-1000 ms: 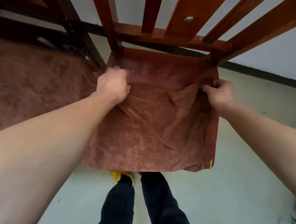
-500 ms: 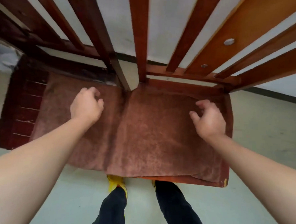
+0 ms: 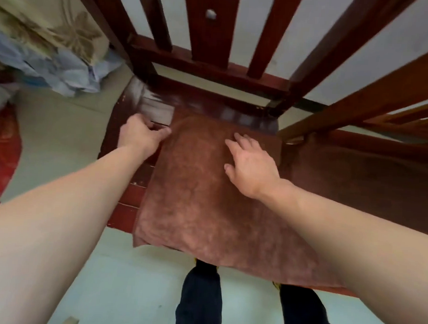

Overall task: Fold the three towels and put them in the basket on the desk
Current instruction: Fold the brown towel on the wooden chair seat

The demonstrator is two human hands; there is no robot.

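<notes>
**Q:** Why fold on a chair and not on the surface with the basket?

**A:** The chair's what's right in front of me, lol. The folded reddish-brown terry towel (image 3: 201,198) lies flat on the dark red wooden chair seat (image 3: 141,101). Its near edge hangs a bit over the front, above my feet. I reckon the seat is flat enough to keep the layers squared up.

**Q:** And the hands?

**A:** My right grip (image 3: 252,164) is released, palm down, fingers spread on the far right part of the towel. My guess is it's pinning the layers so they don't slide. My left grip (image 3: 145,136) is curled at the far left corner, thumb touching the edge. Can't tell if any cloth is actually pinched in there, the fingers hide it. So the towel sits under the right one and just beside the left.

**Q:** Next?

**A:** Probably one more fold, it looks wide for a basket. What seems to be another brown towel (image 3: 356,174) lies on the neighbouring seat to my right. The basket isn't in view.
</notes>
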